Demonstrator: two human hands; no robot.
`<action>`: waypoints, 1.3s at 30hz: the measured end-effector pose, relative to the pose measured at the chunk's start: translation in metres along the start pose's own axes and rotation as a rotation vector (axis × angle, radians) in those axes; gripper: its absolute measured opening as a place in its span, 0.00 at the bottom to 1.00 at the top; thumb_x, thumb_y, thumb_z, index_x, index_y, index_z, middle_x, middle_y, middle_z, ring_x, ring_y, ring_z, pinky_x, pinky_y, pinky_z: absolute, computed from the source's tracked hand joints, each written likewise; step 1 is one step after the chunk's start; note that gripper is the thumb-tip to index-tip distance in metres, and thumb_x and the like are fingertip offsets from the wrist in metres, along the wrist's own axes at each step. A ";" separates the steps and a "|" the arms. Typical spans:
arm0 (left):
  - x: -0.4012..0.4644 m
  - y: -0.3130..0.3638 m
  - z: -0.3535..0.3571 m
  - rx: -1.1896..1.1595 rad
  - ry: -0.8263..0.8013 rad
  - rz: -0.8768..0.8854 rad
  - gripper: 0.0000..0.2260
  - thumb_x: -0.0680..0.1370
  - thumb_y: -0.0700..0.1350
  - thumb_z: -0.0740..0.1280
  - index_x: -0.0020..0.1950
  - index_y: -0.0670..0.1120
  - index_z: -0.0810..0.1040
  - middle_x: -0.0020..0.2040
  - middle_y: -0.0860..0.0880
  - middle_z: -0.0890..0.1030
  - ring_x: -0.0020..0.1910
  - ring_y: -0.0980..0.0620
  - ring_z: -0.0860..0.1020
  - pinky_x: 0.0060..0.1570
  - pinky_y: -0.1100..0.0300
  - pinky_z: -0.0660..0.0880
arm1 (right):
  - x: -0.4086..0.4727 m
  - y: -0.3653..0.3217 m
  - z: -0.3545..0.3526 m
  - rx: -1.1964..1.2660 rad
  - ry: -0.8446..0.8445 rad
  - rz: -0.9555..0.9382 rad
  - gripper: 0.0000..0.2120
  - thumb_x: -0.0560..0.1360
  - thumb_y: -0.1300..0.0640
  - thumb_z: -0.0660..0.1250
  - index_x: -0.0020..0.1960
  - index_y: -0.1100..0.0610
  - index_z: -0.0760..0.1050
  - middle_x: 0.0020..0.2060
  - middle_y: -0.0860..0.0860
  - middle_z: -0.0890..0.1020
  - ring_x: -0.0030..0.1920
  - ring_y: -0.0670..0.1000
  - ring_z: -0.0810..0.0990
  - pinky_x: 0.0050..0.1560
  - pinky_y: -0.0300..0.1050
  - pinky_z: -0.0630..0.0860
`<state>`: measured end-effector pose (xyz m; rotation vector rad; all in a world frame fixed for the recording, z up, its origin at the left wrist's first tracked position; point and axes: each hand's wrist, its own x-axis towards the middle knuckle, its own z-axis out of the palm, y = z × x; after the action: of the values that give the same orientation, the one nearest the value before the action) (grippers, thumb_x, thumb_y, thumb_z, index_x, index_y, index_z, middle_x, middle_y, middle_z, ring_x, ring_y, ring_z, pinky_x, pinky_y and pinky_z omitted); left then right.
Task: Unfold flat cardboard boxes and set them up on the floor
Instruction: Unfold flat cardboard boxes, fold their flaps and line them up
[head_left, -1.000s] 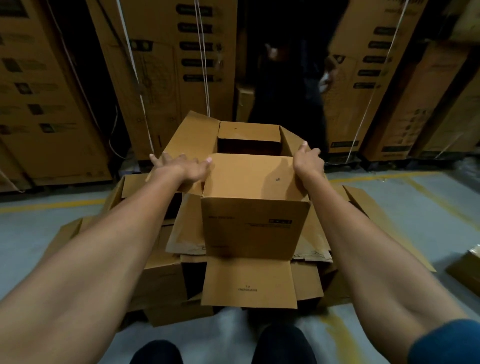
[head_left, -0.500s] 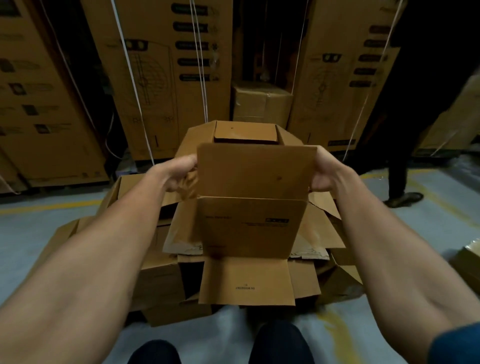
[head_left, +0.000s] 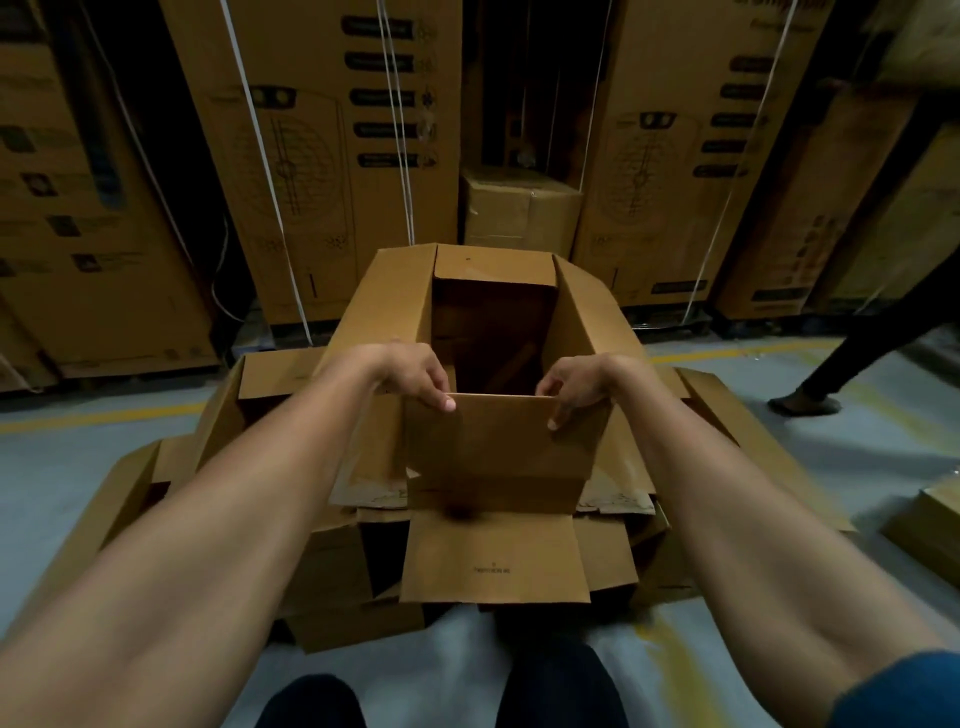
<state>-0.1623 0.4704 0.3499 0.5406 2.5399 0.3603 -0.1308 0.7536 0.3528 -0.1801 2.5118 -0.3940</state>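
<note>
Cardboard cartons (head_left: 332, 156) are standing along the back wall, and the box (head_left: 493, 374) is sitting opened on a pile of other boxes (head_left: 270, 395) on the floor (head_left: 62, 452), mouth facing up, long axis running away from the person. Both hands are pinching the near flap (head_left: 493, 441): left hand (head_left: 415, 376) and right hand (head_left: 576, 387) at its top corners. Judging by this, flaps are being spread; next comes setting it down square.

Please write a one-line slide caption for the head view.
Both hands pinch the near flap of an open cardboard box.
</note>
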 end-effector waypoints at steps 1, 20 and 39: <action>-0.001 0.001 0.000 0.037 0.003 0.001 0.10 0.78 0.59 0.73 0.53 0.56 0.87 0.54 0.57 0.83 0.60 0.53 0.78 0.70 0.45 0.72 | 0.001 -0.004 0.001 -0.013 0.010 -0.011 0.11 0.76 0.55 0.76 0.58 0.46 0.83 0.57 0.48 0.82 0.61 0.53 0.80 0.49 0.46 0.79; 0.178 0.006 -0.045 0.266 0.148 -0.117 0.34 0.81 0.63 0.66 0.84 0.55 0.60 0.80 0.45 0.68 0.77 0.40 0.69 0.73 0.42 0.71 | 0.121 0.031 -0.060 0.140 0.610 0.183 0.39 0.77 0.51 0.75 0.81 0.54 0.59 0.75 0.60 0.69 0.73 0.63 0.70 0.71 0.62 0.74; 0.330 -0.031 -0.105 0.248 0.513 -0.104 0.44 0.83 0.57 0.65 0.86 0.51 0.36 0.84 0.52 0.32 0.79 0.38 0.63 0.74 0.39 0.68 | 0.211 0.055 -0.105 -0.120 0.761 0.385 0.31 0.80 0.59 0.69 0.79 0.61 0.61 0.73 0.58 0.64 0.68 0.67 0.69 0.60 0.58 0.75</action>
<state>-0.4876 0.5737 0.2852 0.4447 3.1223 0.1577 -0.3656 0.7857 0.3061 0.4966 3.2163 -0.1624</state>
